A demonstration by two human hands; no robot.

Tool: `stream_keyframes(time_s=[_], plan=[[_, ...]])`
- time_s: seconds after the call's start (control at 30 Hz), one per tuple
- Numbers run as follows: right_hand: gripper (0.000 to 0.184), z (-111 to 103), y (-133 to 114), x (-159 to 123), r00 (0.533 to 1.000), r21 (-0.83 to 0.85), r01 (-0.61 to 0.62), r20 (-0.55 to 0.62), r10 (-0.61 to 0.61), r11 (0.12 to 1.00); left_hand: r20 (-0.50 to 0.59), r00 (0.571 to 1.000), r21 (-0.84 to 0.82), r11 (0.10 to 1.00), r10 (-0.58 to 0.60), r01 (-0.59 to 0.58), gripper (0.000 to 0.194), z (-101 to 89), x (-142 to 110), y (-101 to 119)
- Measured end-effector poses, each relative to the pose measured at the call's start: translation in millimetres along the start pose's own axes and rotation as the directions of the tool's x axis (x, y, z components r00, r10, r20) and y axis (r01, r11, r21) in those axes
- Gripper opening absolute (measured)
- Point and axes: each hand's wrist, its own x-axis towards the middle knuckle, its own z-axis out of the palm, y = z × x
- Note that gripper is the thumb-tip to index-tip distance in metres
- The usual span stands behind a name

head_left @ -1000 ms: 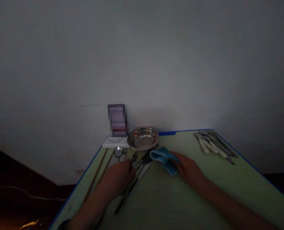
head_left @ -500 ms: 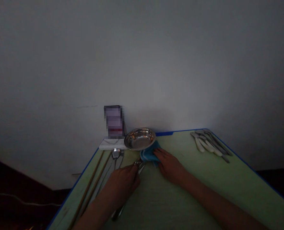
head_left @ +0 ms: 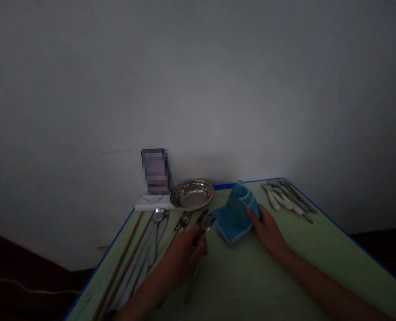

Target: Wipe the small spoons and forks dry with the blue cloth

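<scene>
My left hand (head_left: 181,250) is closed around a metal spoon (head_left: 208,221), whose shiny bowl sticks out past the fingertips. A thin handle shows below the fingers; whether it belongs to this spoon I cannot tell. To the right, my right hand (head_left: 267,228) pinches a blue cloth (head_left: 235,218) by its right edge, with the cloth hanging just right of the spoon. Behind both hands stands a shallow metal bowl (head_left: 191,196). Beside my left forearm lie another spoon (head_left: 158,216), several flat metal utensils and a pair of chopsticks (head_left: 127,258).
White-handled cutlery (head_left: 286,199) lies in a group at the table's far right. A blurred-out upright device (head_left: 156,171) stands behind a folded white cloth (head_left: 153,202) at the back left. The green table (head_left: 268,281) has a blue edge and meets a wall (head_left: 218,89).
My right hand has drawn the blue cloth up and right, away from the metal bowl. The spoon in my left hand has moved slightly right and its bowl is now uncovered.
</scene>
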Motion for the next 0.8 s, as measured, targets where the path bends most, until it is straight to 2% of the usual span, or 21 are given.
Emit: stream_keyframes(time_s=[0.1, 0.2, 0.3, 0.4, 0.47, 0.53, 0.6, 0.63, 0.7, 0.73, 0.8], plan=[[0.026, -7, 2, 1, 0.981, 0.28, -0.188, 0.003, 0.195, 0.941, -0.006, 1.0, -0.118, 0.993, 0.008, -0.008, 0.027, 16.7, 10, -1], [0.026, -10, 1, 2, 0.937, 0.539, -0.305, 0.023, 0.348, 0.785, -0.041, 0.998, -0.192, 0.981, -0.042, 0.033, 0.027, 20.1, 12, -12], [0.024, -9, 0, 4, 0.899, 0.684, -0.35, 0.051, 0.436, 0.641, -0.054, 0.995, -0.255, 0.965, -0.085, 0.068, 0.022, 12.6, 6, -21], [0.018, -7, 1, 8, 0.905, 0.724, -0.318, 0.039, 0.424, 0.612, -0.037, 0.993, -0.33, 0.939, -0.115, 0.097, 0.019, 7.6, 5, -20], [0.018, -7, 1, 9, 0.924, 0.704, -0.256, -0.023, 0.381, 0.663, -0.012, 0.99, -0.4, 0.908, -0.139, 0.123, 0.018, 11.1, 10, -15], [0.022, -10, 0, 8, 0.938, 0.617, -0.171, -0.137, 0.319, 0.768, 0.025, 0.988, -0.483, 0.864, -0.151, 0.144, 0.017, 19.6, 17, -8], [0.024, -16, -4, 4, 0.955, 0.401, -0.068, -0.239, 0.176, 0.913, 0.066, 0.985, -0.563, 0.81, -0.157, 0.166, 0.017, 30.3, 24, 0], [0.024, -18, -6, 1, 0.966, 0.254, -0.008, -0.247, 0.072, 0.967, 0.076, 0.984, -0.595, 0.785, -0.16, 0.173, 0.018, 35.3, 26, 3], [0.024, -21, -11, -6, 0.981, -0.017, 0.126, -0.145, -0.127, 0.992, 0.088, 0.983, -0.645, 0.742, -0.164, 0.181, 0.019, 42.6, 27, 8], [0.026, -20, -12, -9, 0.982, -0.082, 0.171, -0.065, -0.177, 0.982, 0.093, 0.982, -0.663, 0.726, -0.163, 0.183, 0.019, 44.6, 26, 10], [0.031, -15, -13, -16, 0.982, -0.088, 0.186, 0.05, -0.182, 0.979, 0.117, 0.981, -0.679, 0.708, -0.154, 0.192, 0.019, 45.7, 23, 12]])
